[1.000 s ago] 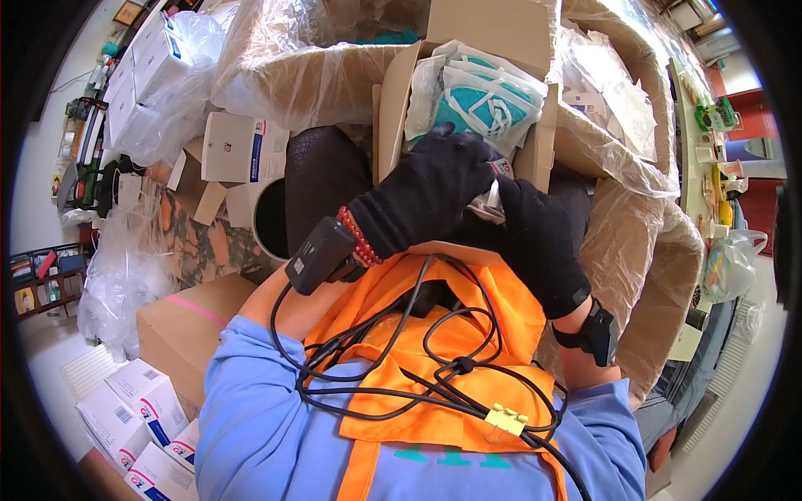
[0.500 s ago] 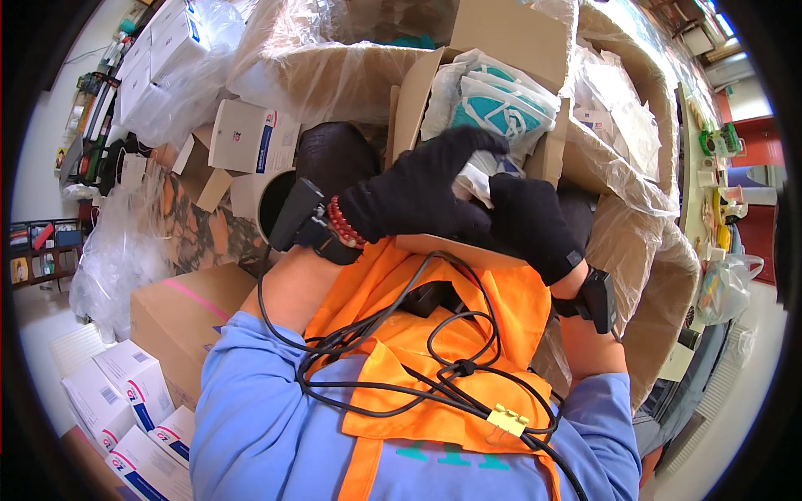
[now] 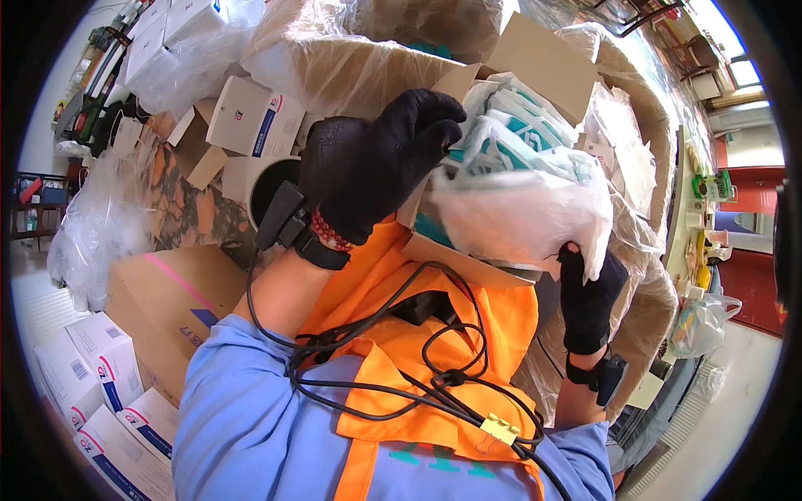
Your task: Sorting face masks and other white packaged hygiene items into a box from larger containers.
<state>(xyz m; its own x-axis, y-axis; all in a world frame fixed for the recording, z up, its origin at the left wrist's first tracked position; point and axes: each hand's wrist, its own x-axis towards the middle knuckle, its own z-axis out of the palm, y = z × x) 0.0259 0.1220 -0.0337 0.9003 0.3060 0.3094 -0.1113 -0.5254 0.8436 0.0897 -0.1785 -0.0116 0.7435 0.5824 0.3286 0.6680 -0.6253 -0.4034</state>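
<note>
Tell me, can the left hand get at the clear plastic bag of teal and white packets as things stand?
Probably yes. The left hand, in a black glove, rests on the open cardboard box right beside the plastic bag, with nothing between them. The right hand already holds the bag from below.

Right hand (image 3: pixel 589 296): fingertips concealed under the plastic bag (image 3: pixel 522 209); grip not verifiable. Open carton (image 3: pixel 535 63): interior screened by bag and left hand (image 3: pixel 376 163). White boxes (image 3: pixel 92 392) at eight o'clock: cut off by the picture's rim. Shelf items at ten o'clock: too small to identify.
</note>
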